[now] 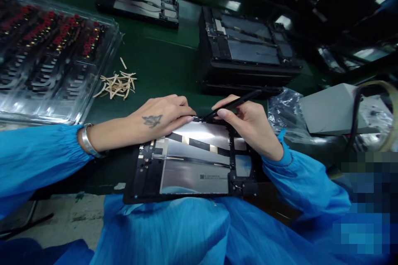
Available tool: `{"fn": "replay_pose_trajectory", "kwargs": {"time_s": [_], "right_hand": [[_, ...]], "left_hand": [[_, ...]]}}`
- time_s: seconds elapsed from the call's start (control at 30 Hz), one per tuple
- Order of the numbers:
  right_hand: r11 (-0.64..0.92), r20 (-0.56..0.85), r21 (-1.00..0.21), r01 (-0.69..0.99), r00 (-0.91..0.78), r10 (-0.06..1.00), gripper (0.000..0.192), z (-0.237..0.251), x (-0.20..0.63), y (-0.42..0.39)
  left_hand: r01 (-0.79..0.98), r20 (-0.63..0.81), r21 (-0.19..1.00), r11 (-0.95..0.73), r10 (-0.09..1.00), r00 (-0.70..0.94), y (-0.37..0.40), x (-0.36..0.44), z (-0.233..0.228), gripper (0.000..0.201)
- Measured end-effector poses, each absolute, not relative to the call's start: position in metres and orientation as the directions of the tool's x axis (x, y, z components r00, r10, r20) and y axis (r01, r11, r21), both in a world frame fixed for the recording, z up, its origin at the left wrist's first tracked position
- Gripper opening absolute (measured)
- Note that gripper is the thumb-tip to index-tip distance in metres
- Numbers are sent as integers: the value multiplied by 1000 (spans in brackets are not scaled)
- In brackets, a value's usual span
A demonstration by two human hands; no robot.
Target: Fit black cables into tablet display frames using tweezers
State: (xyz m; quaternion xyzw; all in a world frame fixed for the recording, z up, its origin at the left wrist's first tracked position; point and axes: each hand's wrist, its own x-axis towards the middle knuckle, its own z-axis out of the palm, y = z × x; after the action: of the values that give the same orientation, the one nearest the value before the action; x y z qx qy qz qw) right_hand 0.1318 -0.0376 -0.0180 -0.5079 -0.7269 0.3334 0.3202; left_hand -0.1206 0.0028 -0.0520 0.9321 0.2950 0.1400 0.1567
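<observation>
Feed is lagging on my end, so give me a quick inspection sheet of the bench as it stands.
Surface: dark green bench.
Job's things: opened tablet chassis at the bench's near edge; black stylus tool tip at its top edge.
Clutter: peeled paper strips; clear tray of small parts; plastic bag.
Grippers: left hand pressing the chassis top; right hand holding the tool.
Cables: black cable at right.
Surroundings: stacked chassis; grey box.

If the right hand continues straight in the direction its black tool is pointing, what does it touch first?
Probably the left hand's fingertips: the right hand aims its black tool leftward along the open tablet top edge, and the tip almost meets them. Depth is unclear.
</observation>
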Motion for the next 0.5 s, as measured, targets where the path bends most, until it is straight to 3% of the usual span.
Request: {"fn": "replay_pose_trajectory", "kwargs": {"time_s": [0.5], "right_hand": [[319,169,-780,538,-310,936,20,-16,131,-38]], "left_hand": [[504,170,381,-775,594,786,4,-122,-54,40]]}}
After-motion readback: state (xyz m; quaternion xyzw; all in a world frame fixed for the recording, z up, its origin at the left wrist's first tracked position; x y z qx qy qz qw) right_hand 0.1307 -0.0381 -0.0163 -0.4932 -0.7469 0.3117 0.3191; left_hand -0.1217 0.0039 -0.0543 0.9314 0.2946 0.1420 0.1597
